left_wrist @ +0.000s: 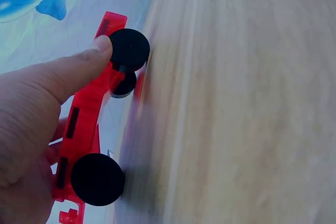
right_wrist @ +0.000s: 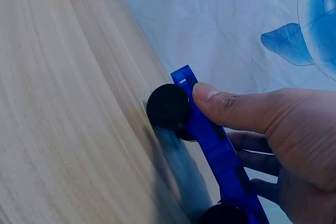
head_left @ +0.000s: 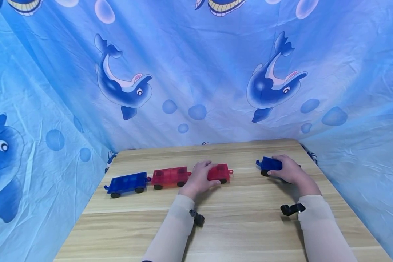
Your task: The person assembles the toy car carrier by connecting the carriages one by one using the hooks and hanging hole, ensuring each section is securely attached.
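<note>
My left hand [head_left: 201, 179] grips a red toy train car [left_wrist: 86, 106] by its sides, the thumb lying along the near side close to a black wheel. A second red car [head_left: 169, 177] stands directly to its left, and a blue car [head_left: 127, 183] is at the row's left end; the cars meet at their hook and ring ends. Over on the right, my right hand [head_left: 289, 170] holds another blue car [right_wrist: 212, 142] between thumb and fingers. That car's hook points left, across a gap from the red car's ring [head_left: 230, 171]. Part of each held car is hidden by the hand.
The cars are on a wood-grain table [head_left: 242, 225], its back edge against a blue curtain [head_left: 199, 72] printed with dolphins and bubbles. More curtain hangs along both sides. A small black camera mount [head_left: 196, 217] is strapped on the left wrist, another [head_left: 292, 209] on the right.
</note>
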### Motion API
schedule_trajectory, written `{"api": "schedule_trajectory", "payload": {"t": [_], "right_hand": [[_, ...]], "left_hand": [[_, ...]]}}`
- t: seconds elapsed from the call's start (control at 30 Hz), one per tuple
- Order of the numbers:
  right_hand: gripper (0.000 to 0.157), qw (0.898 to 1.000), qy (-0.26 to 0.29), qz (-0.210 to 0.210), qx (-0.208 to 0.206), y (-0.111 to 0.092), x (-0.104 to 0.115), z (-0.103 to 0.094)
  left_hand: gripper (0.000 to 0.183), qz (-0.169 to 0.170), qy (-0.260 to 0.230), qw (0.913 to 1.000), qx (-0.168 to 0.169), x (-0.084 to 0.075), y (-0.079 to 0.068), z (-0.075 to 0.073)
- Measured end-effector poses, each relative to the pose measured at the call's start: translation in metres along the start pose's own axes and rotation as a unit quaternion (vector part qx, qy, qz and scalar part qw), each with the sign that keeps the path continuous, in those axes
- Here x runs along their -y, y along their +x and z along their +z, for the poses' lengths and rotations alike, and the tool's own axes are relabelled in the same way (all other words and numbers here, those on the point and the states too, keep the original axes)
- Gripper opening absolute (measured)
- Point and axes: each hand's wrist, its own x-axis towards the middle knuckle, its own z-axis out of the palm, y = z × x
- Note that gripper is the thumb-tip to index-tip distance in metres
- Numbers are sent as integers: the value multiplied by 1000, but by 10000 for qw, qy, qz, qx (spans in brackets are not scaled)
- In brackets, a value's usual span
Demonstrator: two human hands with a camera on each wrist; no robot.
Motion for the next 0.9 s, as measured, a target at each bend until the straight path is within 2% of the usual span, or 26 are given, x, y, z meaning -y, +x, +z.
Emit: {"api": "schedule_trajectory", "payload": {"t": [0.3, 0.9], "right_hand": [[72, 9999, 0, 110, 4, 5, 2, 6], [71, 10000, -46, -45, 40, 8, 15, 15]], "left_hand": [[66, 8, 178, 9998, 0, 1, 4, 1], [62, -98, -199, 9997, -134, 1, 1, -1]]}}
